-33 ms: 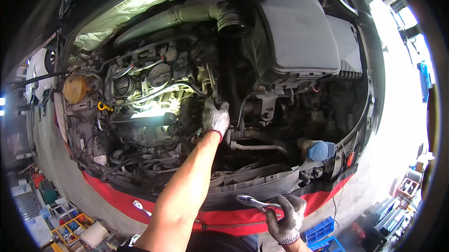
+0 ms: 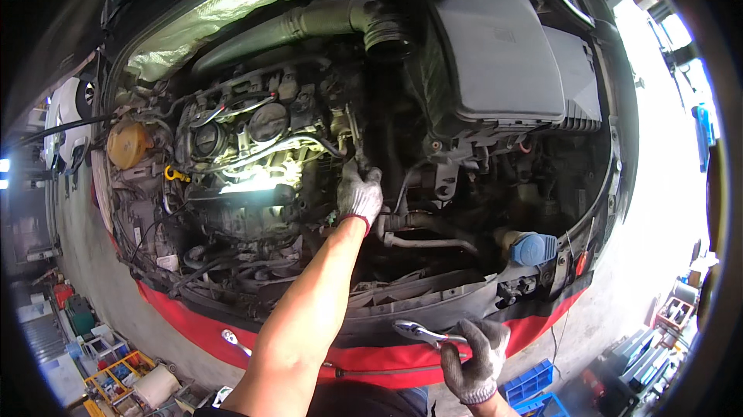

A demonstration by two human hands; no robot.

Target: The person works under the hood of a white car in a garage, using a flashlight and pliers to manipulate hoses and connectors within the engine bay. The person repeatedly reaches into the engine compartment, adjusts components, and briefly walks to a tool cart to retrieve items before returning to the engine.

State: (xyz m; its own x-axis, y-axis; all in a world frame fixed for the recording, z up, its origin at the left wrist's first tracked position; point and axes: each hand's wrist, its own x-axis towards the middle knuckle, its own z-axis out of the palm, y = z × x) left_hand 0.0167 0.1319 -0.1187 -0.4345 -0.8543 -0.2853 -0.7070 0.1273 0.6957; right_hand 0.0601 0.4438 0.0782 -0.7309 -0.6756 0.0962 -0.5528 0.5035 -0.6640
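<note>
My gloved left hand (image 2: 360,192) reaches into the engine bay, fingers closed at a slim metal part (image 2: 352,134) right of the engine (image 2: 267,119); what exactly they grip is hidden. My gloved right hand (image 2: 472,359) is closed on a pair of steel pliers (image 2: 418,332), held over the red fender cover (image 2: 371,359) at the front edge of the bay. A ratchet (image 2: 230,338) lies on that cover, left of my forearm. A bright light lies across the lower part of the engine.
A black housing (image 2: 507,61), a ribbed intake hose (image 2: 317,20), a yellow-brown cap (image 2: 130,144) and a blue cap (image 2: 530,249) surround the engine. A white car (image 2: 68,123) stands at left. Blue crates (image 2: 526,382) and tool clutter (image 2: 116,370) are on the floor.
</note>
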